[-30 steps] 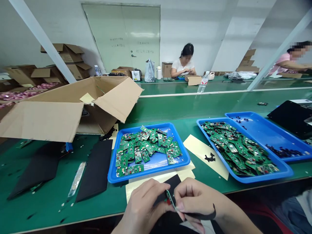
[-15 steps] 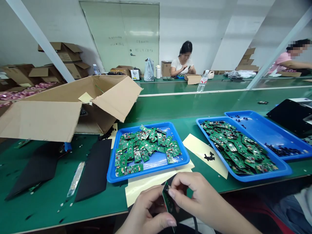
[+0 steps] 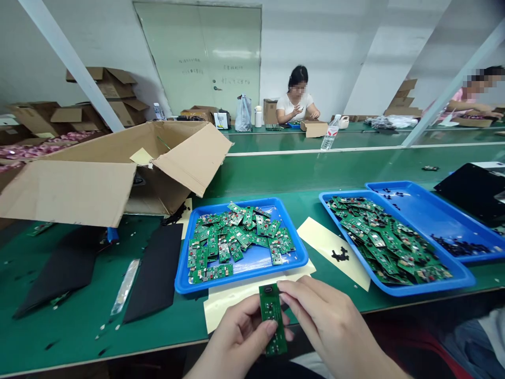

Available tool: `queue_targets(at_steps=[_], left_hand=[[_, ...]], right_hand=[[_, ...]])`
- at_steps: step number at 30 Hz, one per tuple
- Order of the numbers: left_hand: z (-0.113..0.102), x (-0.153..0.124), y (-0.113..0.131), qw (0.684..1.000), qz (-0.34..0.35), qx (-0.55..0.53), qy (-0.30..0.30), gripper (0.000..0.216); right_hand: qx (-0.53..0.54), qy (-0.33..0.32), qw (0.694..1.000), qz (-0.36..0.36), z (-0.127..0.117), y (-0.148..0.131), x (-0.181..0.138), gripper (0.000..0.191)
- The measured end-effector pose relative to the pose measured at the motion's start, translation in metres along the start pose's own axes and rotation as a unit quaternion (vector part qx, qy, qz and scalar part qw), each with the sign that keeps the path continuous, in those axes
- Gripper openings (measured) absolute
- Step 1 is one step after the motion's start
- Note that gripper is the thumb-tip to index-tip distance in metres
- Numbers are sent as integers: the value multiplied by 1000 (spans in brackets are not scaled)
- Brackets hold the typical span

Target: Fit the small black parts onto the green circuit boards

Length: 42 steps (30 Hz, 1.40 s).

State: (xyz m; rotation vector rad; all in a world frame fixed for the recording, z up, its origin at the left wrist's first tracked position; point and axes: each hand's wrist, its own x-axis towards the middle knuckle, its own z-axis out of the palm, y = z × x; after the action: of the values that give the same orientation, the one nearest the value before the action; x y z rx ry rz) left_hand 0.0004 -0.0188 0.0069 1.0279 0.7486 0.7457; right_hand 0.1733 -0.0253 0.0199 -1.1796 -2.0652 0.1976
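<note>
A green circuit board [image 3: 269, 306] stands almost upright above the table's front edge, its long side vertical and a small black part near its top end. My left hand [image 3: 246, 329] grips it, thumb across its lower face and fingers behind. My right hand [image 3: 321, 310] is closed in a pinch at the board's upper right edge; whether a small part is between those fingertips is hidden. Just beyond my hands, a blue tray [image 3: 252, 268] bears loose circuit boards [image 3: 236, 234]. Farther right, another blue tray [image 3: 398, 290] is heaped with circuit boards [image 3: 379, 231].
Small black parts [image 3: 340, 255] lie on yellow paper [image 3: 317, 234] between the trays; more are in a third blue tray [image 3: 418, 200]. An open cardboard box [image 3: 71, 192] and black sheets [image 3: 155, 273] occupy the left. Two people sit at the far bench, beyond a water bottle [image 3: 330, 134].
The circuit board has turned so its broad face shows to me. My right fingers have shifted from its face to its upper right edge. The far person's hands have moved apart.
</note>
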Motion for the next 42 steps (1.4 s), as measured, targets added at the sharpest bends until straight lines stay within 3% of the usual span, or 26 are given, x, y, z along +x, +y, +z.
queue_targets(at_steps=[6,11,16,23,34,38,42], left_hand=[[-5,0,-2,1000,5,-17,-16,25],[-2,-6,-3,999,-12,-39,13,25],[-3,-7,-2,999,-10,-40,-19,22],[-7,-7,11,996,-52,35,-62,24],[-16,-4,14,983,-131,79,-100,12],[-14,3,13,977,-96,171,-89,15],[-12,9,5,943,36,330,-25,21]], right_hand=[[-15,10,999,-36,-3,1,1,31],[-31,26,998,-43,-5,6,-3,28],[-14,10,998,-55,-10,11,-2,26],[0,-33,997,-77,-11,16,8,34],[50,-77,988,-127,-5,22,14,29],[77,-104,983,-132,-7,15,16,28],[124,-111,977,-132,-22,7,11,35]])
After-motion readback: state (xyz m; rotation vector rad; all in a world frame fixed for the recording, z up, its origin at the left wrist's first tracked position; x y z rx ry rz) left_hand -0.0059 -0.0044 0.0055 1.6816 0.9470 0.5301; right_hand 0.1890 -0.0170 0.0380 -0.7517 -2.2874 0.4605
